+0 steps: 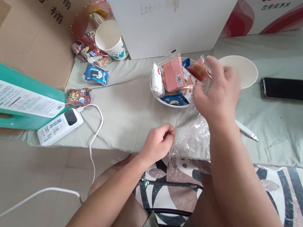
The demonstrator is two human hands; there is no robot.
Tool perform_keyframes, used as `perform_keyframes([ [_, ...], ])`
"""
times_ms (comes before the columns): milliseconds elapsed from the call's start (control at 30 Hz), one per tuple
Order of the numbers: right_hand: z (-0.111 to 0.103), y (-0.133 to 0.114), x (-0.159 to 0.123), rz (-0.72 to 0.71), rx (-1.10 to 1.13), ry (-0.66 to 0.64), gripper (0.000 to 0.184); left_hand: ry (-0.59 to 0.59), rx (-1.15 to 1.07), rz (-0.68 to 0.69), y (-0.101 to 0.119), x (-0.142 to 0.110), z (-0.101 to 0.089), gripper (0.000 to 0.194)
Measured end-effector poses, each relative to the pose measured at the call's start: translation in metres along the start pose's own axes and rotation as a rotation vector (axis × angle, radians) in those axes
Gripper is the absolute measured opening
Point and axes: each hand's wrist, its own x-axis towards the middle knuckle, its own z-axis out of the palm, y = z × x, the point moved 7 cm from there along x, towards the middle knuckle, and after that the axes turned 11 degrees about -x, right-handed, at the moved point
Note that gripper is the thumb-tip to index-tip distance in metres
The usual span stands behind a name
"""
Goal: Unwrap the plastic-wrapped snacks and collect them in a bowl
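Note:
My right hand [222, 88] is over the right side of a round bowl [157, 98], thumb and fingers apart and partly blurred. Beside its fingertips is a clear packet with reddish-brown food [198, 70]. Also in the bowl are a pink packet [173, 73], a white wrapped snack [158, 80] and a blue snack packet [175, 99]. My left hand [159, 144] is closed in a fist near the front edge of the cloth-covered surface. Crumpled clear plastic wrap [194, 138] runs from this fist toward my right forearm; the exact grip is hidden.
A white round lid or dish [242, 71], a phone [294, 90] and a white pen-like stick [246, 130] lie to the right. Leftward are a paper cup [110, 39], snack packets [96, 75] and a white power bank [60, 126] with its cable. Boxes [163, 14] stand behind.

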Motion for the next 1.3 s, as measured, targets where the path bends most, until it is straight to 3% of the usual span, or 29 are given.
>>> perform_keyframes([
  [167,-0.052,0.002,-0.004,0.000,0.083,0.191,0.040,0.027,-0.121,0.023,0.001,0.004,-0.005,0.006],
  [333,-0.058,0.013,-0.030,0.003,0.239,0.208,0.026,0.094,-0.393,-0.039,-0.004,0.006,-0.011,0.003],
  [467,-0.038,0.032,-0.068,0.034,0.203,0.048,0.021,0.111,-0.616,-0.037,-0.002,0.009,-0.012,0.009],
  [633,-0.019,0.037,-0.108,0.005,0.031,-0.242,0.052,0.046,-0.718,-0.045,0.005,0.015,-0.015,0.011],
  [767,-0.008,0.035,-0.116,-0.016,-0.012,-0.409,0.059,0.026,-0.844,-0.145,0.002,0.014,-0.020,0.013],
  [867,-0.011,0.040,-0.112,0.075,0.191,-0.382,0.063,0.097,-0.967,-0.207,-0.011,0.012,-0.030,0.010],
  [967,-0.010,0.048,-0.111,0.259,0.542,-0.397,0.076,0.125,-1.024,-0.247,-0.026,0.011,-0.037,0.022],
  [1033,-0.001,0.048,-0.117,0.436,0.851,-0.545,0.080,0.101,-1.019,-0.253,-0.031,0.012,-0.037,0.035],
  [1133,0.008,0.036,-0.126,0.636,1.178,-0.773,0.051,-0.003,-0.956,-0.225,-0.022,0.016,-0.027,0.039],
  [1233,0.003,0.041,-0.120,0.706,1.174,-0.668,0.028,-0.066,-0.848,-0.165,-0.003,0.022,-0.016,0.024],
  [1300,-0.003,0.051,-0.116,0.732,1.072,-0.532,0.022,-0.009,-0.806,-0.121,0.005,0.026,-0.018,0.012],
])
